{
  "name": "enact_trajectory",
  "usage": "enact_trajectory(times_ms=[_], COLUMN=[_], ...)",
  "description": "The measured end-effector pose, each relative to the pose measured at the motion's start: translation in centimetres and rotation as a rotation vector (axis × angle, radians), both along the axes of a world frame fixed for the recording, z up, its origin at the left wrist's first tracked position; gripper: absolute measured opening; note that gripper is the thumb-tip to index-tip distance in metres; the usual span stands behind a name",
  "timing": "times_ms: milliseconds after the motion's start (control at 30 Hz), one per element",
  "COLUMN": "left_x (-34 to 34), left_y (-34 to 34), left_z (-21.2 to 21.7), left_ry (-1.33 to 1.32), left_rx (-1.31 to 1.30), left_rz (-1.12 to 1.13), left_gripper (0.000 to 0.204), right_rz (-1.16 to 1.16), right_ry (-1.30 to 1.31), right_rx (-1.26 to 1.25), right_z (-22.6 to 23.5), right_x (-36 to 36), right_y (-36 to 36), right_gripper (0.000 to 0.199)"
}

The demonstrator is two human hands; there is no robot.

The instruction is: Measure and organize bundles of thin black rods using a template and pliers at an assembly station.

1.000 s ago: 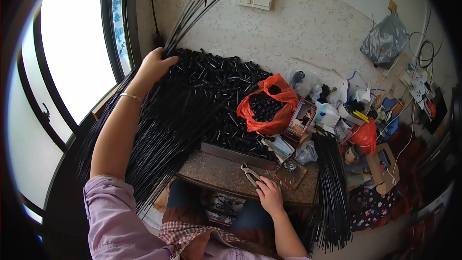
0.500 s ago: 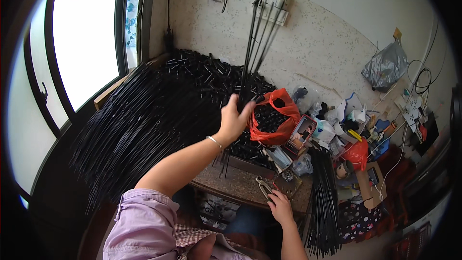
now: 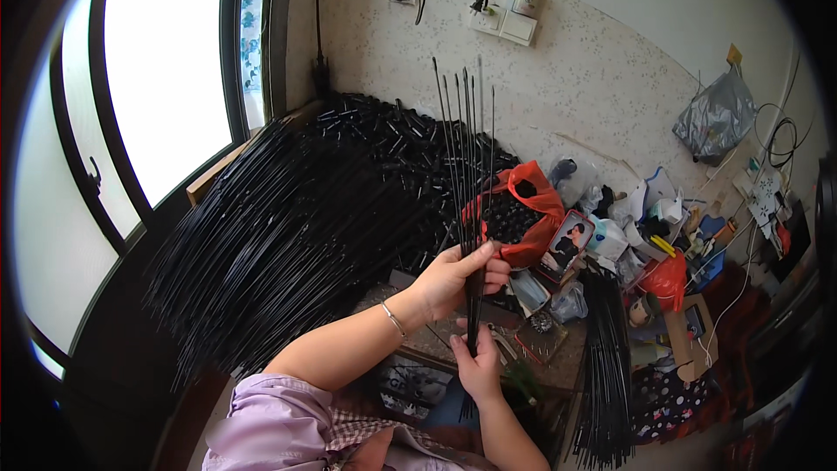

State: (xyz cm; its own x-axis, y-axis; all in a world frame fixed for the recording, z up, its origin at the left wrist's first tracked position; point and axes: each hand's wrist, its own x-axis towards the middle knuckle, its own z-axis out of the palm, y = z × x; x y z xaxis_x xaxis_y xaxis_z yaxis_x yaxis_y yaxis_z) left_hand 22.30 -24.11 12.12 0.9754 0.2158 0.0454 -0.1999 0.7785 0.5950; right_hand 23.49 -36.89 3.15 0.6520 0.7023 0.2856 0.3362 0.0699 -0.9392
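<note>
Upright, rods [image 3: 471, 166] in both hands.

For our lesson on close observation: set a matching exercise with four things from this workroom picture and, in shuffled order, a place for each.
Things:
1. bundle of thin black rods
2. red plastic bag
3. grey plastic bag
4. bracelet

Places:
A. hanging on the wall at the right
B. on the left wrist
C. held upright in both hands
D. open on the floor, holding small black pieces

Pairs: 1-C, 2-D, 3-A, 4-B
</note>
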Motion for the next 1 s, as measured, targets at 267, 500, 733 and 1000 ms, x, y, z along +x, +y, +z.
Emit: enact_trajectory(times_ms=[267, 500, 733, 1000], left_x=[2.0, 2.2, 0.0, 2.8], left_y=[2.5, 3.2, 2.0, 3.2], left_z=[-3.3, -5.8, -13.0, -16.3], left_ry=[0.106, -0.043, -0.635, -0.275], left_rx=[0.165, 0.794, 1.601, 1.35], left_rz=[-0.076, -0.178, -0.275, 0.045], left_gripper=[0.026, 0.014, 0.021, 0.018], right_rz=[0.357, 0.277, 0.267, -0.372], right_ry=[0.601, 0.668, 1.379, -0.019], right_rx=[-0.076, 0.15, 0.013, -0.208], right_z=[-4.3, -6.6, -0.7, -4.0], right_x=[1.0, 5.1, 9.8, 17.7], right_y=[0.0, 0.9, 4.7, 9.7], right_gripper=[0.025, 0.043, 0.065, 0.06])
